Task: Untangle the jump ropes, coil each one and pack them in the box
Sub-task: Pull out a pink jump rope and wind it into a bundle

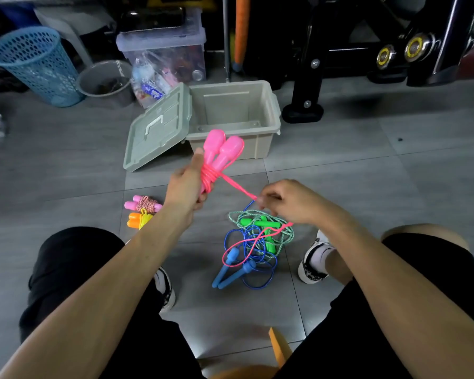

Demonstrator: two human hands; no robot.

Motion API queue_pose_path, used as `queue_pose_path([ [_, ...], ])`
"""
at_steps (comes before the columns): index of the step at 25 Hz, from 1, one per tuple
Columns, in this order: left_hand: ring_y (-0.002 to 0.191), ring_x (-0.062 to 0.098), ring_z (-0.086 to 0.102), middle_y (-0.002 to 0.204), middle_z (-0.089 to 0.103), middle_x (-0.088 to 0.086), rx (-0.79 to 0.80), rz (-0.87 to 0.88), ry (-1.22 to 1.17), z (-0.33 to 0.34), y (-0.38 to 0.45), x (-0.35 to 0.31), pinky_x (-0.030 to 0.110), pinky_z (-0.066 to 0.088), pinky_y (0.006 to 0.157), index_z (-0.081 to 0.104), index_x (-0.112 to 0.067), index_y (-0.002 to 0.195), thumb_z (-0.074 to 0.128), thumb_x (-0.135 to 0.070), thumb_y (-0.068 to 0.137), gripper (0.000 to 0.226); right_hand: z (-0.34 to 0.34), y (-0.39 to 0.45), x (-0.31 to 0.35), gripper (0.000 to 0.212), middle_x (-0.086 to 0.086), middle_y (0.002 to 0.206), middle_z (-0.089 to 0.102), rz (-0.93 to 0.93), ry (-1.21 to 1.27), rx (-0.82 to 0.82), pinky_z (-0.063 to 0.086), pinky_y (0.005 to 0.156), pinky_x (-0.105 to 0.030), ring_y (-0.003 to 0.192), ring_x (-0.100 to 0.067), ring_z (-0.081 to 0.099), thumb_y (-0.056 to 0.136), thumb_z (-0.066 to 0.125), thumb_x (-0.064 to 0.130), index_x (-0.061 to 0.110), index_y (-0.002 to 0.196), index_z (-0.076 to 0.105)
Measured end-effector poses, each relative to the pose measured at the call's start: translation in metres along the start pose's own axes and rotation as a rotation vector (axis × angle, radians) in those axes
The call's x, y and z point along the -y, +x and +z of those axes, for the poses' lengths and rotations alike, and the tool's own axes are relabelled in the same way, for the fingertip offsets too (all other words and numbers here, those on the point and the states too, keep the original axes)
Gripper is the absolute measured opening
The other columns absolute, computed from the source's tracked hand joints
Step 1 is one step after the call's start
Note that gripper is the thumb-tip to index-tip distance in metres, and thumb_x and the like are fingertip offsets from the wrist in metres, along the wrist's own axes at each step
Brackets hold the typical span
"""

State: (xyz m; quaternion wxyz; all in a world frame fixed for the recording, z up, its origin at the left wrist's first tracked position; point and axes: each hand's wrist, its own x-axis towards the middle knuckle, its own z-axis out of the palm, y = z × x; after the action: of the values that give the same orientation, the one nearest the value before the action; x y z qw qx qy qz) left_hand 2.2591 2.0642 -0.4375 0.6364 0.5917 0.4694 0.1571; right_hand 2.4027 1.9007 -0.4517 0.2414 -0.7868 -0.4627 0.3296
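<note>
A person sits over a grey tiled floor (340, 165), knees apart, both arms reaching forward. The left hand (185, 184) is clenched around the 2 pink handles (222, 151) of a jump rope, held together and pointing up, with several turns of pink rope (210, 175) wound around them. A taut length of that rope runs toward 4 o'clock to the right hand (288, 201), whose fingertips pinch it; the slack loops down across the tangle below.

That tangle (257, 242), at 6 o'clock from the hands, mixes a green rope with green handles and a blue rope with blue handles. At 9 o'clock from it lie 2 coiled ropes: one with pink handles (144, 205), one orange and yellow (137, 220).

The beige box (257, 143) stands open at 12 o'clock, its grey-green lid (156, 129) leaning against its left side. No writing on the ropes or box is readable.
</note>
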Motion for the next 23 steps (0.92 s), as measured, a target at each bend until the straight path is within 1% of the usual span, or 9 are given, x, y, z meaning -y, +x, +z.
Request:
queue_pose_path([
  [2, 0.061, 0.027, 0.063, 0.071, 0.067, 0.015, -0.092, 0.124, 0.497, -0.003, 0.002, 0.011, 0.028, 0.049, 0.056, 0.055, -0.017, 0.076, 0.045, -0.058, 0.093, 0.046, 0.012, -0.004, 0.019, 0.020, 0.005, 0.057, 0.057, -0.094, -0.118, 0.031, 0.036, 0.050, -0.023, 0.048, -0.004, 0.044, 0.093, 0.059, 0.025, 0.017, 0.075, 0.061],
  [4, 0.084, 0.038, 0.063, 0.082, 0.067, 0.020, -0.134, 0.306, 0.895, 0.000, -0.002, 0.022, 0.040, 0.048, 0.071, 0.057, -0.017, 0.094, 0.044, -0.058, 0.092, 0.043, 0.008, -0.007, 0.031, 0.020, 0.004, 0.053, 0.049, -0.160, -0.150, -0.015, 0.036, 0.052, -0.028, 0.049, -0.007, 0.042, 0.090, 0.058, 0.023, 0.014, 0.072, 0.058],
  [6, 0.082, 0.042, 0.062, 0.083, 0.066, 0.022, -0.157, 0.509, 1.107, 0.009, -0.007, 0.028, 0.041, 0.045, 0.065, 0.057, -0.014, 0.103, 0.045, -0.058, 0.093, 0.047, -0.001, -0.009, 0.036, 0.019, 0.000, 0.055, 0.048, -0.180, -0.157, -0.050, 0.037, 0.055, -0.034, 0.051, -0.011, 0.040, 0.090, 0.058, 0.022, 0.012, 0.073, 0.060],
  [8, 0.077, 0.042, 0.063, 0.080, 0.066, 0.020, -0.136, 0.627, 1.186, 0.013, -0.010, 0.027, 0.037, 0.041, 0.059, 0.060, -0.015, 0.098, 0.042, -0.058, 0.094, 0.047, -0.008, -0.011, 0.036, 0.022, 0.001, 0.055, 0.048, -0.197, -0.126, -0.102, 0.037, 0.055, -0.027, 0.052, -0.008, 0.040, 0.092, 0.059, 0.024, 0.010, 0.075, 0.061],
  [11, 0.074, 0.042, 0.062, 0.075, 0.066, 0.014, -0.021, 0.741, 1.208, 0.009, -0.012, 0.027, 0.035, 0.038, 0.057, 0.059, -0.020, 0.090, 0.031, -0.055, 0.096, 0.045, -0.016, -0.009, 0.037, 0.016, 0.010, 0.059, 0.058, -0.241, -0.054, -0.217, 0.035, 0.055, -0.011, 0.060, 0.000, 0.052, 0.092, 0.063, 0.024, 0.014, 0.081, 0.069],
  [13, 0.072, 0.041, 0.058, 0.064, 0.058, 0.007, 0.129, 0.774, 1.150, 0.008, -0.013, 0.028, 0.036, 0.039, 0.057, 0.046, -0.022, 0.074, 0.024, -0.054, 0.097, 0.045, -0.020, -0.005, 0.035, 0.015, 0.003, 0.071, 0.069, -0.246, -0.014, -0.267, 0.039, 0.062, -0.016, 0.068, -0.008, 0.058, 0.088, 0.068, 0.027, 0.013, 0.085, 0.074],
  [16, 0.059, 0.032, 0.046, 0.053, 0.041, -0.002, 0.286, 0.844, 1.018, 0.005, -0.015, 0.025, 0.037, 0.043, 0.055, 0.033, -0.026, 0.063, 0.019, -0.058, 0.092, 0.045, -0.022, -0.001, 0.027, 0.017, -0.001, 0.070, 0.071, -0.209, 0.035, -0.314, 0.042, 0.063, -0.024, 0.066, -0.013, 0.060, 0.081, 0.076, 0.031, 0.014, 0.081, 0.076],
  [20, 0.051, 0.021, 0.039, 0.049, 0.043, -0.002, 0.315, 0.913, 0.957, 0.000, -0.020, 0.023, 0.033, 0.043, 0.051, 0.056, -0.028, 0.074, 0.045, -0.058, 0.085, 0.034, -0.020, 0.007, 0.017, 0.018, 0.003, 0.067, 0.070, -0.168, 0.064, -0.311, 0.040, 0.058, -0.018, 0.061, -0.007, 0.058, 0.077, 0.080, 0.034, 0.016, 0.078, 0.076],
  [23, 0.053, 0.015, 0.045, 0.057, 0.053, 0.006, 0.466, 0.715, 0.600, -0.002, -0.019, 0.014, 0.031, 0.037, 0.052, 0.066, -0.020, 0.075, 0.060, -0.040, 0.084, 0.023, -0.022, 0.011, 0.006, 0.008, -0.001, 0.069, 0.069, -0.141, 0.245, -0.240, 0.043, 0.061, -0.022, 0.062, -0.005, 0.057, 0.084, 0.075, 0.021, 0.015, 0.079, 0.074],
])
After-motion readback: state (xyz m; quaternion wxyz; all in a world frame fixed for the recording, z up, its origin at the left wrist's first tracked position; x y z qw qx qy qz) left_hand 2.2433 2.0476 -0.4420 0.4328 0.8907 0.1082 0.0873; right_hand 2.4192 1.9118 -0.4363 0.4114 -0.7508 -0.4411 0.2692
